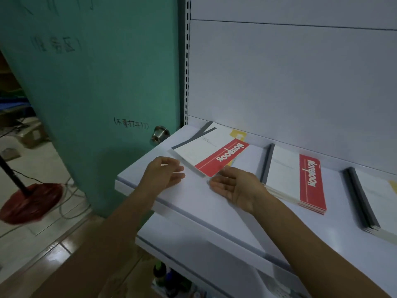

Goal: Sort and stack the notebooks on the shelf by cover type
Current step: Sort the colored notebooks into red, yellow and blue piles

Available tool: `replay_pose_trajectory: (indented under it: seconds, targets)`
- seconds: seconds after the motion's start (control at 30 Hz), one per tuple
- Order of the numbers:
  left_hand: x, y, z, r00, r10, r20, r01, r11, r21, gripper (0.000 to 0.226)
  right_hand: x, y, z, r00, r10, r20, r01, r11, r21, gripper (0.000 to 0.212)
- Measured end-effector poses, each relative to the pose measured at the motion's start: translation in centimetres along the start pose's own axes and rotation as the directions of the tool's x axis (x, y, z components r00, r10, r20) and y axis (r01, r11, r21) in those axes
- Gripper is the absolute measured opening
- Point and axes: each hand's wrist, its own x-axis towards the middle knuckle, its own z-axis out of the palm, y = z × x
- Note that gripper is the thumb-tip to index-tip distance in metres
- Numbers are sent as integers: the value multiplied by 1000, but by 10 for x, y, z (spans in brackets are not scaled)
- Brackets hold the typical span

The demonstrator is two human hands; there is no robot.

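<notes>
A loose pile of notebooks lies askew at the shelf's (pixel 214 211) left end; the top one (pixel 206 153) is white with a red "Notebook" band, and a yellow-banded one (pixel 237 134) peeks out beneath. A neat stack of red-banded notebooks (pixel 294 179) sits in the middle. A stack with dark spines and a yellow band (pixel 373 203) lies at the right edge. My left hand (pixel 163 175) hovers with relaxed fingers just left of the loose pile. My right hand (pixel 234 186) is palm-up, its fingertips at the red corner of the top notebook.
The white back panel (pixel 279 82) rises behind the shelf. A green door (pixel 96 82) with a metal knob (pixel 159 134) stands close on the left. A red fan base (pixel 30 203) and cables lie on the floor. A lower shelf holds small items (pixel 163 276).
</notes>
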Motion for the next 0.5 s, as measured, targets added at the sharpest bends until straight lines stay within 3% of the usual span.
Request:
replay_pose_trajectory:
  seconds: [0.1, 0.2, 0.4, 0.5]
  targets:
    - [24, 7, -13, 990, -104, 94, 115, 986, -120, 18, 13, 1, 8, 999, 24, 38, -25, 999, 27, 27]
    - [44, 12, -18, 977, -142, 159, 164, 977, -137, 19, 19, 1, 15, 996, 55, 75, -61, 995, 79, 23]
    - [82, 18, -29, 933, -142, 330, 118, 989, 91, 30, 24, 1, 23, 997, 46, 64, -56, 985, 161, 23]
    - [92, 19, -41, 852, -131, 507, 18, 975, 222, 28, 22, 2, 28, 1000, -26, -4, 26, 989, 143, 20]
